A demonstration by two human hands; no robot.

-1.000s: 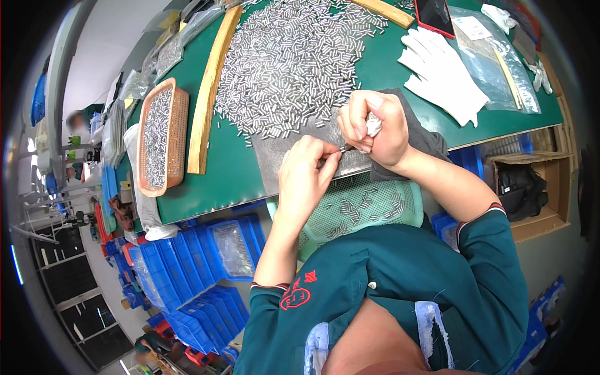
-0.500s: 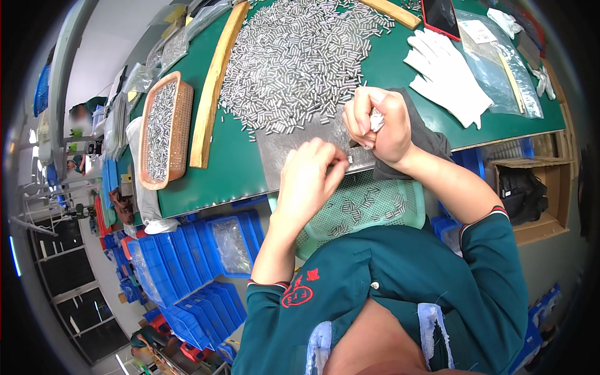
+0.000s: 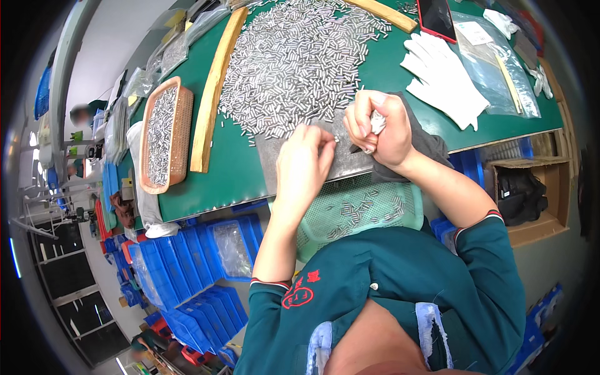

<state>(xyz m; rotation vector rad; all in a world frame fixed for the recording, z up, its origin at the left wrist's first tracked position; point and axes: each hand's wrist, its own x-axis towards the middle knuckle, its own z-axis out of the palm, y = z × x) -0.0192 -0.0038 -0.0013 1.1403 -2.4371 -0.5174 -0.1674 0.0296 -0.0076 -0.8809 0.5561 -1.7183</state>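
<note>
A broad pile of small silvery metal pins (image 3: 294, 62) covers the middle of the green table (image 3: 225, 181). At the pile's near edge, over a grey mat (image 3: 347, 159), my left hand (image 3: 305, 156) has its fingers curled together. What those fingers pinch, if anything, is too small to make out. To its right my right hand (image 3: 384, 128) is closed in a fist around a tool with a white-wrapped handle (image 3: 377, 122). A dark tip pokes out below that fist, and the rest is hidden. Below both hands, a green mesh basket (image 3: 312, 228) holds scattered pins.
Wooden strips (image 3: 215, 94) border the pile. An orange basket (image 3: 184, 134) of pins stands left. On the right lie a dark cloth (image 3: 425, 140), a white glove (image 3: 444, 81), a plastic bag (image 3: 519, 81) and a red-edged device (image 3: 437, 19). Blue bins (image 3: 194, 256) stand lower left.
My left hand has moved a little up and left, away from the right fist and toward the pile. My right hand keeps its grip in nearly the same place.
</note>
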